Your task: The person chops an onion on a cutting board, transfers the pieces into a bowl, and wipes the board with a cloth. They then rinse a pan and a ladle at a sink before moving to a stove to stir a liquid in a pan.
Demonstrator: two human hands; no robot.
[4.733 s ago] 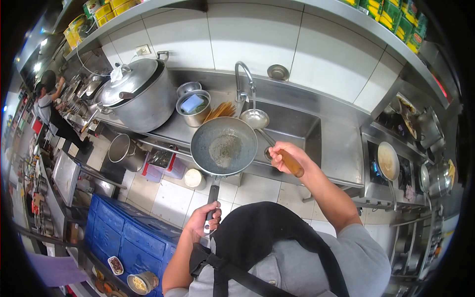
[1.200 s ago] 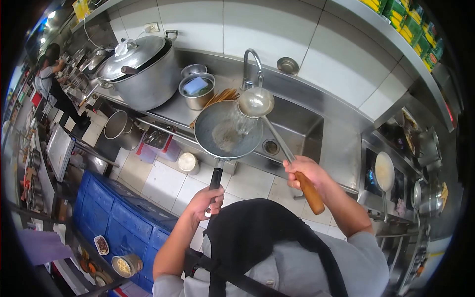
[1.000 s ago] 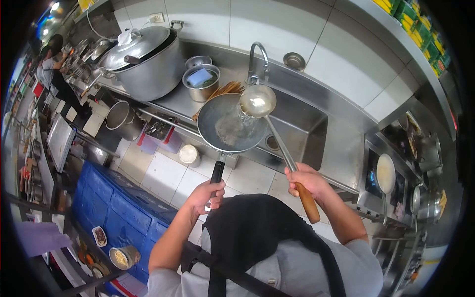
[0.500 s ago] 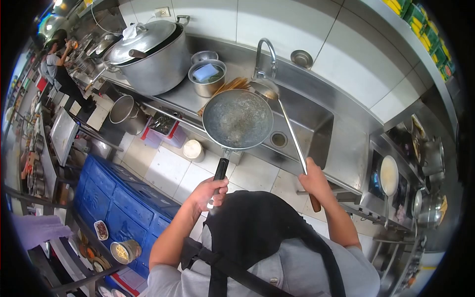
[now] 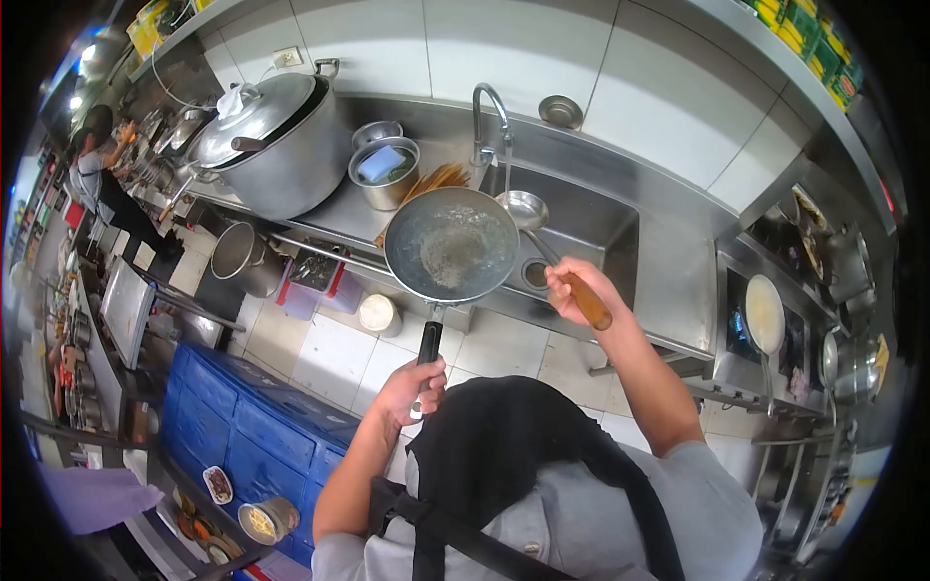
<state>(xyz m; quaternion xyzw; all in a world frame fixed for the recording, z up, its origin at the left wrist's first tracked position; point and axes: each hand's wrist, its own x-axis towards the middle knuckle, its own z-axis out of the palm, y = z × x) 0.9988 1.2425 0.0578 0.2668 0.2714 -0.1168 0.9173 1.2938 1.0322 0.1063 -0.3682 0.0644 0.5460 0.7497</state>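
My left hand [image 5: 411, 389] is wrapped round the black handle of a frying pan [image 5: 451, 244], which is held over the sink's front edge. Its grey inner surface looks wet, with a pale patch in the middle. My right hand [image 5: 581, 290] grips a ladle by its brown wooden handle. The ladle's round metal bowl [image 5: 524, 207] hangs over the sink [image 5: 601, 221], just right of the pan and under the faucet [image 5: 496, 116]. A thin stream of water seems to run from the spout down toward the ladle bowl.
Left of the sink stand a large lidded pot [image 5: 281, 155] and a metal bowl with a blue sponge [image 5: 382, 164]. Brown sticks [image 5: 441, 179] lie behind the pan. A pan [image 5: 764, 315] sits on the right-hand stove. Blue chests [image 5: 252, 407] stand lower left; another person [image 5: 111, 184] works far left.
The ladle has swung round, its bowl now upturned under the faucet, and my right hand has risen closer to the sink. The pan has shifted slightly in view.
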